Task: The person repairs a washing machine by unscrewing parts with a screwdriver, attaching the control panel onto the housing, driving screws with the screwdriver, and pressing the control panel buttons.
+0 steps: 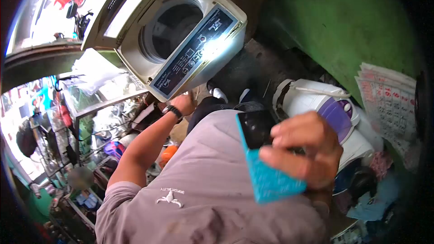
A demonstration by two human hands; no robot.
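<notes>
A flat turquoise object with a dark glossy upper part, like a phone [273,176], is held in my right hand [312,149] in front of my chest. The thumb and fingers of that hand close on its edge. My left hand [184,104], below a dark wristband, is down beside the lower edge of a washing machine [199,56]. Its fingers are small and partly hidden, so I cannot tell their pose. The machine's lid is raised, its round drum shows, and light glares on its dark control panel.
Cluttered shelves [79,113] with tools and parts fill the left side. A white and purple appliance [334,113] lies at the right, near calendar sheets [389,104] on the green wall [343,22]. My feet stand on dark floor ahead.
</notes>
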